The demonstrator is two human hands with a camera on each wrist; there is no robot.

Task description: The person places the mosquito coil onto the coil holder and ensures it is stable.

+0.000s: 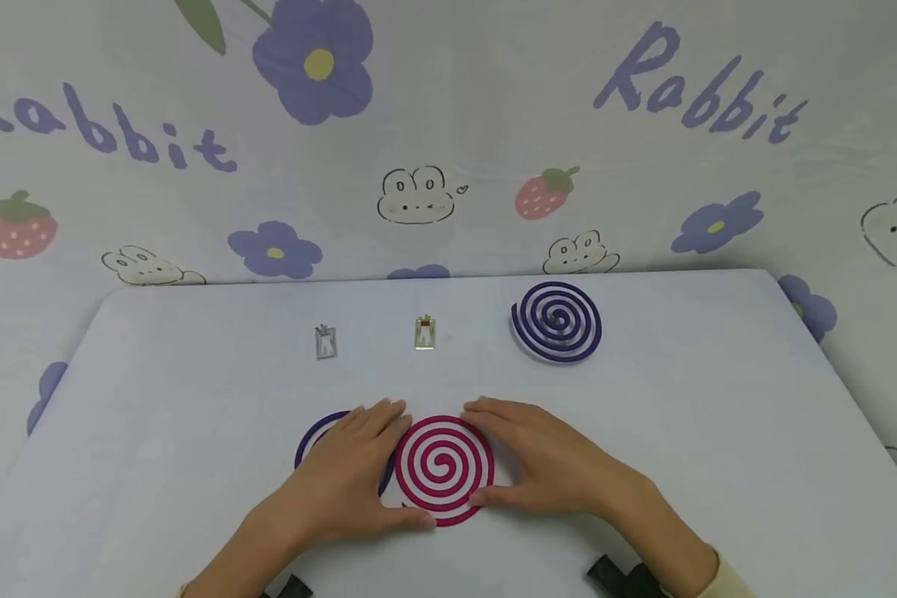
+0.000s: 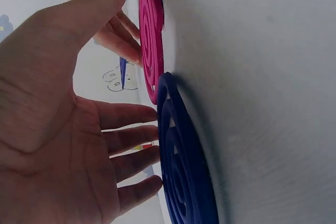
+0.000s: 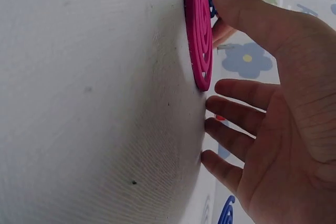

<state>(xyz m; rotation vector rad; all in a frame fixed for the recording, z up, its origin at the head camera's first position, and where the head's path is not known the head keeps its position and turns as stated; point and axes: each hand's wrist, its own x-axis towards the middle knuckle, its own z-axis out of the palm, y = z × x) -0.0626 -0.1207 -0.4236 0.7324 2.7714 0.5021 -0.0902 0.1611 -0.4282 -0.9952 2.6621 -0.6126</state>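
Observation:
A pink spiral coil [image 1: 444,470] lies flat on the white table between the two hands. The left hand [image 1: 351,477] spreads its fingers over a dark blue coil [image 1: 304,440], partly hidden beneath it, and its thumb touches the pink coil's lower edge. The right hand [image 1: 546,457] touches the pink coil's right side with thumb and forefinger apart. In the left wrist view the left fingertips meet the blue coil [image 2: 181,156] beside the pink coil [image 2: 151,35]. The right wrist view shows the right hand [image 3: 273,129] with fingers spread near the pink coil [image 3: 200,40].
Another dark blue coil [image 1: 556,322] lies at the back right of the table. Toward the back are a small silver-coloured metal piece [image 1: 325,342] and a small gold-coloured one [image 1: 424,333]. A printed cloth [image 1: 478,100] hangs behind the table.

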